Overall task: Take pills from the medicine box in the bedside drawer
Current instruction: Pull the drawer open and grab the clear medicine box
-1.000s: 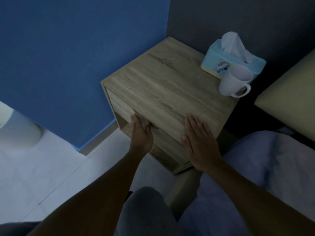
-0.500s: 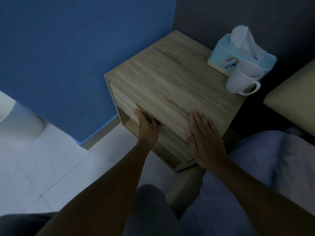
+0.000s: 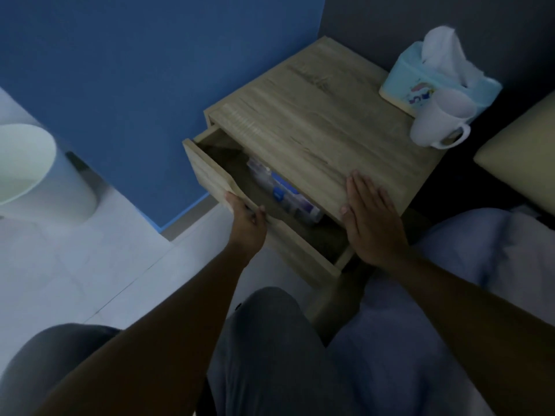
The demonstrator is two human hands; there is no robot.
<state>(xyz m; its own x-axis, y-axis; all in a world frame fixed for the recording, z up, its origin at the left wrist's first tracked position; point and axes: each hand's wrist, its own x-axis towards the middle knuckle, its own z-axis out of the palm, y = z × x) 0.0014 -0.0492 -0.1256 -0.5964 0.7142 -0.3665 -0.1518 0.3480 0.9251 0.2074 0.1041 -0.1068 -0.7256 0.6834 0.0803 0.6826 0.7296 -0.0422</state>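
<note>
The wooden bedside table stands in the corner with its drawer pulled partly out. My left hand grips the top edge of the drawer front. Flat on the table's near edge lies my right hand, fingers apart, holding nothing. Inside the drawer a clear medicine box with blue and white packets shows, partly hidden under the tabletop.
A light blue tissue box and a white mug sit at the table's back right. A white bin stands on the tiled floor at left. A blue wall is behind; the bed and a pillow are at right.
My left hand has pulled the drawer out from shut to partly open, and the medicine box has come into view. My right hand has stayed flat on the tabletop.
</note>
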